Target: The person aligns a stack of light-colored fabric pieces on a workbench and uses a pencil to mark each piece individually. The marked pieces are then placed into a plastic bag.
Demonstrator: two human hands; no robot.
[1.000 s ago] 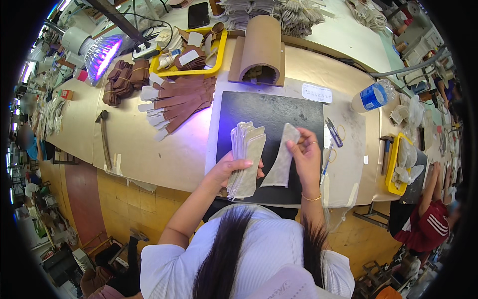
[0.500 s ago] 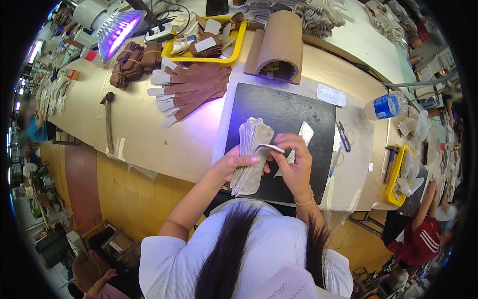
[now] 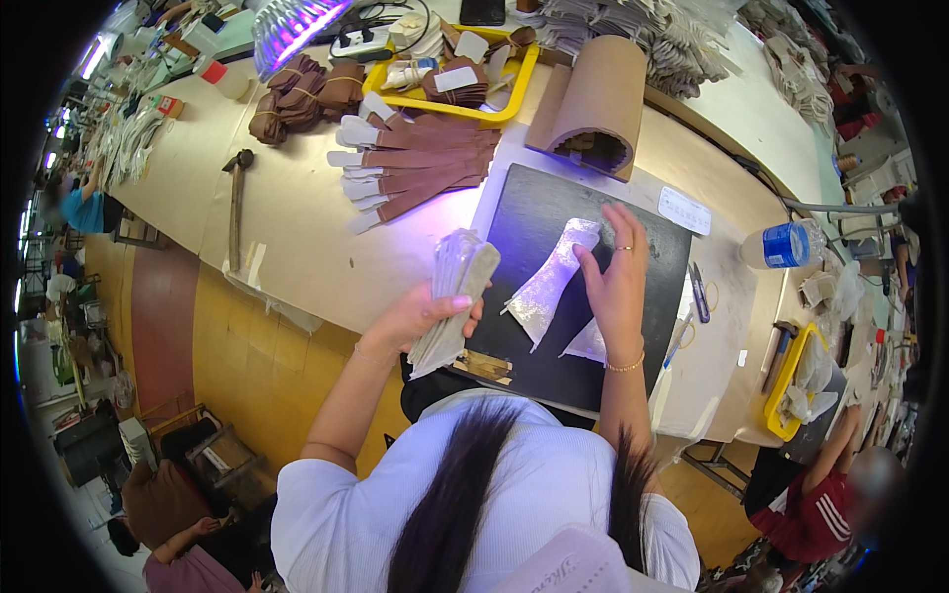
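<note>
The left hand (image 3: 430, 316) is gripping a thick stack of pale strips (image 3: 467, 269), its thumb pressing across them. The right hand (image 3: 620, 284) is spreading its fingers loosely and gripping nothing; whether its thumb is touching the laid strip (image 3: 552, 287) is unclear. That strip is lying between the hands on a black board (image 3: 534, 198); a second strip (image 3: 587, 342) is showing beside the right wrist. Seemingly, two are set out and most are waiting in the stack. Beyond the left hand, brown strips (image 3: 435, 161) are fanning out.
</note>
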